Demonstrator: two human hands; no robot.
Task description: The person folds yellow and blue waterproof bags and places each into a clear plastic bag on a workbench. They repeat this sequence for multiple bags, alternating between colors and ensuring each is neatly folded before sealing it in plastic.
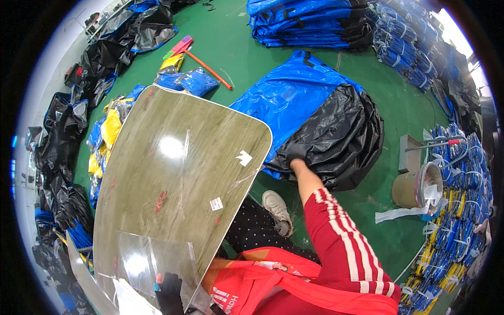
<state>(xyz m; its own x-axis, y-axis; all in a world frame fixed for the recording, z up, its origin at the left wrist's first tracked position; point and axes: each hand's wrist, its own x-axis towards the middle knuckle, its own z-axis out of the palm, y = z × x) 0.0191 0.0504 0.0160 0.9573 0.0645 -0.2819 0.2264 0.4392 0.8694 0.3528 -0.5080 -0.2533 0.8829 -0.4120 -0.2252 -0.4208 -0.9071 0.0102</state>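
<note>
At the lower left of the frame, the left hand [169,291] is seen in a dark glove, its fingers clamped on a clear plastic sheet [152,262] lying on the worktop [178,173]. Right of centre, the right hand [295,153] is stretched out to the black bag [341,136], fingers closed on its edge. The bag lies on the green floor [394,94], partly over blue fabric [294,94]. Judging by the stacks [304,21] at the top, much is already folded; loose black bags [68,157] at the left remain.
</note>
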